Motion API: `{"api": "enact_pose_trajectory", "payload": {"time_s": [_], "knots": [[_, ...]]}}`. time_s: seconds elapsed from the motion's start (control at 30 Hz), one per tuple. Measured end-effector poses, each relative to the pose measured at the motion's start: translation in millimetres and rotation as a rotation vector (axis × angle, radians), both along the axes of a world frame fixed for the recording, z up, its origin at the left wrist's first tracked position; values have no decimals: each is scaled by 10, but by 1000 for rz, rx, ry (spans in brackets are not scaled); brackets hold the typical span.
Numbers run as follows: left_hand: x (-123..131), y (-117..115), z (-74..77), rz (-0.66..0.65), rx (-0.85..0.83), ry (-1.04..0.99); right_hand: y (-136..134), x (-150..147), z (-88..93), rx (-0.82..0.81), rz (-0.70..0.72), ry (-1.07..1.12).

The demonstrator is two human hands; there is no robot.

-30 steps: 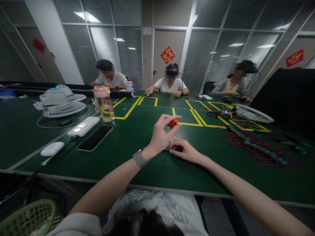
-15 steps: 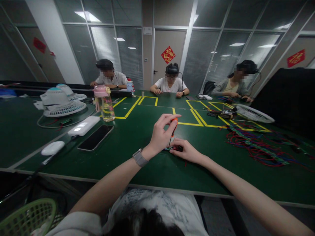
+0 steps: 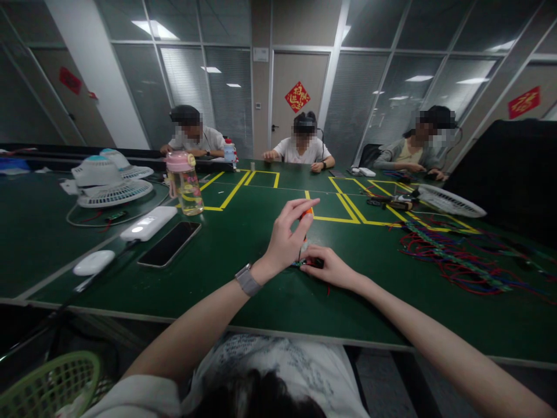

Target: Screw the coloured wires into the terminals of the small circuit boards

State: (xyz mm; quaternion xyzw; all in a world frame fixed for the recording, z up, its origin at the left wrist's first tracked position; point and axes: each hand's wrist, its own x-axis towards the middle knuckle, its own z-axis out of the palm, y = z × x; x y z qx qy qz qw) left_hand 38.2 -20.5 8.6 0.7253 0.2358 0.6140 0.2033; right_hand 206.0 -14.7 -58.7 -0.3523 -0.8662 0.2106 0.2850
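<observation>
My left hand [image 3: 285,232] grips the orange handle of a screwdriver [image 3: 308,212], held upright with its thin shaft pointing down. Beneath the shaft lies a small green circuit board [image 3: 297,264] with a dark part and red wire, mostly covered by fingers. The fingers of my right hand [image 3: 328,267] are closed on that board and press it against the green table [image 3: 270,310]. A pale piece shows behind the shaft; I cannot make out what it is.
A phone [image 3: 169,244], a white power adapter [image 3: 148,223] and a pink-lidded bottle [image 3: 185,183] stand left. Beyond them are white fans [image 3: 114,188]. Wired circuit boards [image 3: 456,255] lie in a bundle at right. Three people sit across the table.
My left hand has turned slightly around the screwdriver handle, covering more of it. My right hand stays in place. The middle person across has raised one hand a little, outward.
</observation>
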Motion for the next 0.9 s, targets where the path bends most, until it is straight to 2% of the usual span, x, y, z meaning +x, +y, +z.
{"api": "enact_pose_trajectory", "payload": {"time_s": [0.07, 0.13, 0.47, 0.67, 0.9], "knots": [[4, 4, -10, -80, -47, -23, 3, 0, -4, 0, -1, 1], [10, 8, -20, -103, -84, -39, 4, 0, -5, 4, 1, -1], [6, -1, -12, 21, -16, -6, -2, 2, 9, 14, 5, -8], [0, 1, -16, -73, -87, -43, -1, 3, 8, 8, 2, -9], [1, 13, -16, -78, -124, -46, -8, -2, 23, 1, -1, -14]]}}
